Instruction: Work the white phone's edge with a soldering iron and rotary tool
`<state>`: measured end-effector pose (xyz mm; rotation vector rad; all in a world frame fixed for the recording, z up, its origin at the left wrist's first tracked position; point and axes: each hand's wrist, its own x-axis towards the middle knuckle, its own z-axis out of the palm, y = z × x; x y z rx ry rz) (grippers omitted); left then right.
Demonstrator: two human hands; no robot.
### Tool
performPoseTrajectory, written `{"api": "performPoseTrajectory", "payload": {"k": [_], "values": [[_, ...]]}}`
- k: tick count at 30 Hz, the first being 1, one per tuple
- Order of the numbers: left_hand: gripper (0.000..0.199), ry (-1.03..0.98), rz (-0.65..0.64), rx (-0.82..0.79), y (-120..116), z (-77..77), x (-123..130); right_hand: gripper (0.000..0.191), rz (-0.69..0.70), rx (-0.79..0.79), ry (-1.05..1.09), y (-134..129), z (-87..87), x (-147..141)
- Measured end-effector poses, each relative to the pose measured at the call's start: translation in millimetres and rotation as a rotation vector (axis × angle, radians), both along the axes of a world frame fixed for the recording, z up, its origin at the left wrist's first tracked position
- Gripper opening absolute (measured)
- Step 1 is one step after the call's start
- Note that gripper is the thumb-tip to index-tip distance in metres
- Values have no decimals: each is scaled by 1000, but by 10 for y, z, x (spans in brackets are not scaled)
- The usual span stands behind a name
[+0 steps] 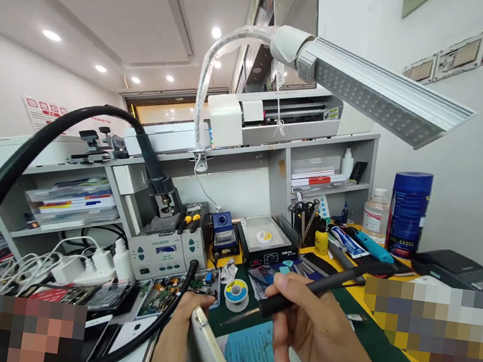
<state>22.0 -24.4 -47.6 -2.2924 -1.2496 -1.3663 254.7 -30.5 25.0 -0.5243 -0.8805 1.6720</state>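
Note:
A light-coloured phone-like device (pixel 213 355) stands on its edge near the bottom middle, with my left hand (pixel 176 336) wrapped round it. Between the thumb and fingers of my right hand (pixel 311 327) is a black-handled tool (pixel 281 306). Its thin metal tip points left and down, above the green mat and apart from the device. A blue sheet with dark marks (pixel 250 354) lies below the tool, between the two hands. Just beyond the tip stands a spool of wire (pixel 237 294).
A black hose (pixel 15 160) arches across the left side to a grey rework station (pixel 169 254). Behind the mat (pixel 380 345) are a tray of small parts (pixel 155 297) and a black-based machine (pixel 268 247). Bottles stand back right; a lamp (pixel 386 93) hangs overhead.

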Motion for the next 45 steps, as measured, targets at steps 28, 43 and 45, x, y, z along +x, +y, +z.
{"api": "performPoseTrajectory", "payload": {"k": [28, 43, 45], "values": [[67, -89, 19, -22, -101, 148, 224, 22, -8, -14, 0, -24, 49, 32], [64, -111, 92, 81, -61, 83, 264, 10, 68, 168, -28, -39, 22, 137], [63, -93, 71, 92, -47, 88, 258, 11, 77, 185, -30, -32, 21, 142]]}}
